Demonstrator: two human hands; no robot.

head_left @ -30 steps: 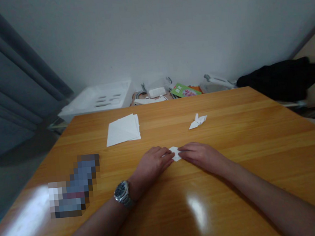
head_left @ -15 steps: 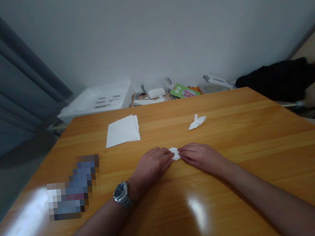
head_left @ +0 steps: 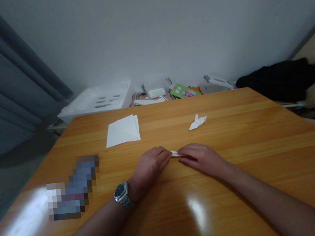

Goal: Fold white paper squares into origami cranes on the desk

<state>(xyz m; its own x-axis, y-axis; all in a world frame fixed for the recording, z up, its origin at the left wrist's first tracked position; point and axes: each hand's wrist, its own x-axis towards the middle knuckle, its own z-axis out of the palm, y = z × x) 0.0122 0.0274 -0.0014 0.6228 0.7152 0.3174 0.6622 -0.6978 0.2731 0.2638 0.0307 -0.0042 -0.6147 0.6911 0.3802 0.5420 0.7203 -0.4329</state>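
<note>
Between my two hands, low over the wooden table [head_left: 165,212], is a small folded piece of white paper [head_left: 174,153], seen as a narrow strip. My left hand [head_left: 153,163], with a metal watch [head_left: 121,192] on its wrist, is closed on the paper's left end. At the right end, the fingers of my right hand [head_left: 199,156] pinch it. Fingertips hide both ends of the paper. Beyond my right hand stands a white folded paper crane [head_left: 197,122], its neck up and wings spread.
A stack of white paper sheets [head_left: 122,131] lies at the back left. Nearer, on the left, is a blurred-out dark flat object [head_left: 77,187]. Behind the table are a white foam tray [head_left: 96,97], a green booklet [head_left: 184,90] and a black cloth [head_left: 278,78].
The folded paper showed a wider, many-sided face before; now it appears as a thin strip. My fingers have shifted slightly around it, while the crane and the sheets stay put.
</note>
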